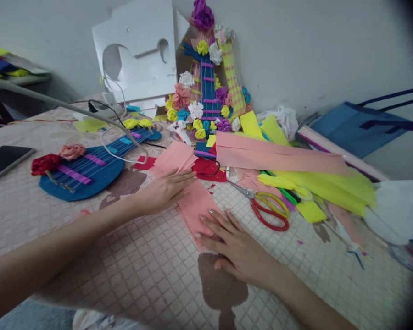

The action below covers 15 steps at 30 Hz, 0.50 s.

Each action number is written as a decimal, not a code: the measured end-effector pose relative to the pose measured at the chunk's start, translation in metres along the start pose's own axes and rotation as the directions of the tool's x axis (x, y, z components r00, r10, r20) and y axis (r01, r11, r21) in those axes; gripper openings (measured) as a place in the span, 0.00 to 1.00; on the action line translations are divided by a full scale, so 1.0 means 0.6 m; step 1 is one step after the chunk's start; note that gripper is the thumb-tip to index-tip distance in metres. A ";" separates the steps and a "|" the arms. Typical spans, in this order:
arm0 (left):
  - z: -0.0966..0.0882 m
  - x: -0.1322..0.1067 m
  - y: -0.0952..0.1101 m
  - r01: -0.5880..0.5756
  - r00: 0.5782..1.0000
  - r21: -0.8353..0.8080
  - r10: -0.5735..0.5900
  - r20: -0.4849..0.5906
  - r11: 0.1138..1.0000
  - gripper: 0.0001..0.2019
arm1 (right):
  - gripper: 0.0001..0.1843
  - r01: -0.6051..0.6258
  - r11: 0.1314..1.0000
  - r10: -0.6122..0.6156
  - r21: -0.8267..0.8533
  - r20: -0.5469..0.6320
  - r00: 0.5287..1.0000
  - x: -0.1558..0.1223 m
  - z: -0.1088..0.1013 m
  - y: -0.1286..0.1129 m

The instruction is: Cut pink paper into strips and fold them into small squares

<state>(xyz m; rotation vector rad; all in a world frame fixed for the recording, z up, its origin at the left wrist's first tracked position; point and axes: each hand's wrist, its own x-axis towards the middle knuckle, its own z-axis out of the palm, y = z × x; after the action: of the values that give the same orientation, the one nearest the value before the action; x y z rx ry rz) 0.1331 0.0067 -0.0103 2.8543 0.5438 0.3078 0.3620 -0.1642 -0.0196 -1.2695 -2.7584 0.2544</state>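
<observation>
A long pink paper strip (192,197) lies folded on the quilted cloth in front of me. My left hand (163,190) rests flat on its upper part, fingers stretched out toward the far end. My right hand (232,245) presses flat on the strip's near end, fingers spread. Neither hand grips anything. More pink sheets (271,156) lie just behind.
Red-and-yellow scissors (268,208) lie right of my hands. Yellow paper (326,188), a blue paper guitar (86,167) with paper roses, a white glue gun (179,130), a tablet (3,160) at left, decorated guitars (209,87) against the wall and a blue bag (361,126).
</observation>
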 end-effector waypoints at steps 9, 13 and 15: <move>0.007 -0.027 -0.021 0.018 0.990 0.088 -0.030 0.136 0.996 0.31 | 0.31 0.007 1.000 -0.006 0.006 -0.017 1.000 0.000 0.003 0.002; -0.010 -0.021 -0.026 0.063 0.998 0.102 -0.064 0.006 0.993 0.25 | 0.32 0.009 1.000 -0.009 0.003 -0.036 0.999 0.000 0.002 0.002; -0.014 -0.011 -0.022 0.058 0.997 0.077 -0.054 -0.063 0.995 0.22 | 0.31 0.009 1.000 -0.009 0.001 -0.032 0.999 0.000 0.002 0.002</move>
<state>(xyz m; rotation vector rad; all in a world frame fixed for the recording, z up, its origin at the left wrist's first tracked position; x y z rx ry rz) 0.1208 0.0179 -0.0065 2.9069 0.6604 0.3723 0.3628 -0.1639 -0.0210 -1.2495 -2.7360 0.2325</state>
